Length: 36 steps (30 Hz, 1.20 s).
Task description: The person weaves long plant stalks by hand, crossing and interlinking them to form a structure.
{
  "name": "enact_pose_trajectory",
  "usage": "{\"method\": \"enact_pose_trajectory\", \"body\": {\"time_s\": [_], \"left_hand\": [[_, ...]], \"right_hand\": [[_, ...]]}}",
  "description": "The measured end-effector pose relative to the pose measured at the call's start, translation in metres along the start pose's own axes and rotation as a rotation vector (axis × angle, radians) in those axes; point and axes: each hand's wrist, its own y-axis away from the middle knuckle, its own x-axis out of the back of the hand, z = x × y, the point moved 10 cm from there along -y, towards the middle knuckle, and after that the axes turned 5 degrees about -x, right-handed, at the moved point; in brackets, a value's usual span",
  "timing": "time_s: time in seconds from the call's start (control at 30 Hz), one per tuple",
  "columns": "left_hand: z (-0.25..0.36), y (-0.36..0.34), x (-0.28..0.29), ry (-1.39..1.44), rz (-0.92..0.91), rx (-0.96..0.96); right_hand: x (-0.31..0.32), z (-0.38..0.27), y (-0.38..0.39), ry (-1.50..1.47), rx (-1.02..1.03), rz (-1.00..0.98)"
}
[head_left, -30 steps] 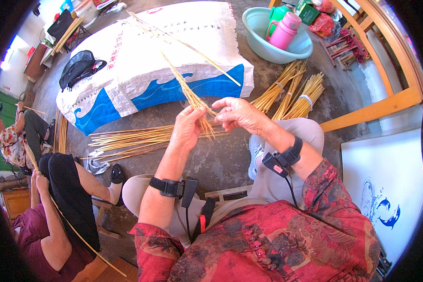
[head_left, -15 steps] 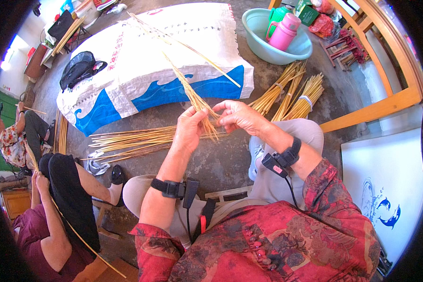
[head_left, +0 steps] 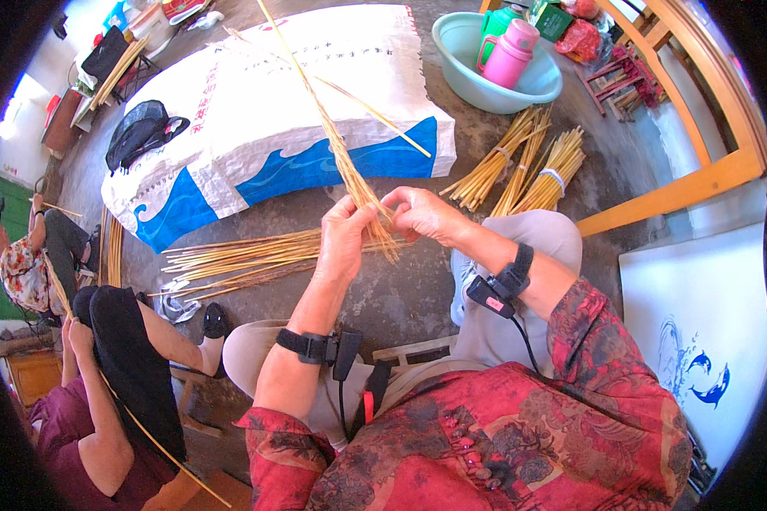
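Note:
My left hand [head_left: 346, 237] pinches a bundle of thin, dry straw-coloured stalks [head_left: 341, 155] near its frayed lower end. The bundle slants up and away, thinning to one long stem over the white sheet. At the same spot my right hand [head_left: 426, 216] has its fingers bent and pressed together at the bundle's right side; what lies in its fingertips is partly hidden. Short loose ends [head_left: 387, 245] poke out below both hands. Beyond them, a white woven sheet with blue waves [head_left: 315, 166] carries a loose stalk [head_left: 383, 121] and a black bag [head_left: 143, 134].
Long stalks [head_left: 239, 255] lie on the floor past my knees. Tied bundles [head_left: 556, 175] rest right of the sheet, below a basin [head_left: 460, 81] holding flasks. A wooden frame [head_left: 682, 196] stands at right. On the left, a person [head_left: 102, 417] in maroon holds a long stalk.
The bundle's upper part has swung to the right and points more steeply away. Both hands stay close together on its lower end, with only small finger shifts.

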Motion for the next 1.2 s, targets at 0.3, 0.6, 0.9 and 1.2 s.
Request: {"method": "enact_pose_trajectory", "body": {"time_s": [0.3, 0.6, 0.9, 1.2], "left_hand": [[0.031, -0.007, 0.023, 0.139, 0.084, -0.105], [0.025, -0.008, 0.033, 0.281, 0.109, -0.068], [0.019, -0.007, 0.030, 0.241, 0.116, -0.031], [0.014, -0.014, 0.020, 0.202, 0.087, -0.043]], "right_hand": [[-0.010, -0.002, 0.006, 0.037, -0.011, -0.106], [-0.010, -0.023, 0.010, -0.174, 0.063, -0.087], [-0.022, -0.022, 0.015, -0.241, 0.003, -0.114], [-0.021, -0.025, 0.012, -0.263, 0.046, -0.047]]}}
